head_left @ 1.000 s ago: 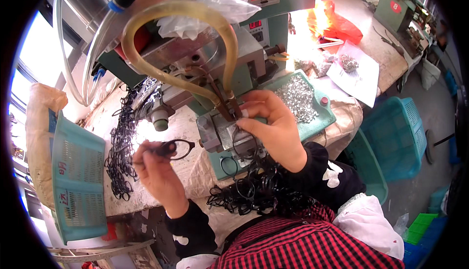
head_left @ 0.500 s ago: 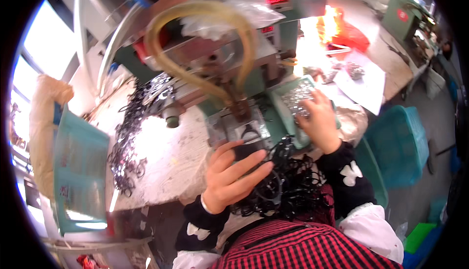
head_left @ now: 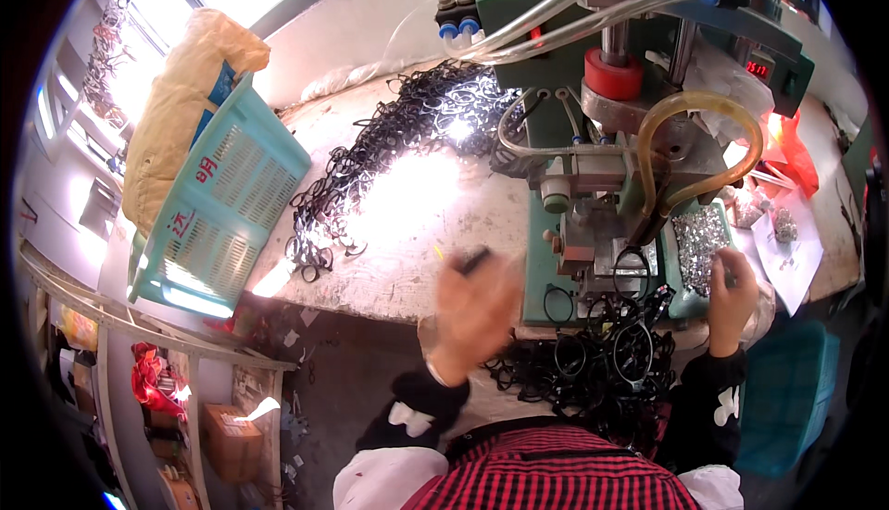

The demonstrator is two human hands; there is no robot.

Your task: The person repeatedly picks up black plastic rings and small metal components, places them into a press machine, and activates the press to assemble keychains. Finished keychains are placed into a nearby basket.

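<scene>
My left hand (head_left: 474,315) is over the table's front edge, left of the green press (head_left: 542,269), smeared by motion. A small black piece (head_left: 472,261) shows at its fingertips; whether they grip it I cannot tell. My right hand (head_left: 732,299) is at the right edge of a pale green tray (head_left: 686,302) of small silvery metal bits (head_left: 700,239). Its fingers are pinched together, and what they hold is too small to make out. A black ring (head_left: 632,271) stands at the press's work spot, below the head. Many tangled black rings (head_left: 569,357) lie over my lap.
A long heap of black rings (head_left: 398,125) covers the table's back left. A teal basket (head_left: 231,195) leans beside a yellow sack (head_left: 190,107). A yellowish hose (head_left: 699,102) loops before the press. White paper (head_left: 787,251) and a red bag (head_left: 798,153) lie right; a teal bin (head_left: 787,399) stands below.
The view has swung left. My left hand has moved from the press's work spot to the left. My right hand has drawn back from over the metal bits to the tray's edge, its fingers closing.
</scene>
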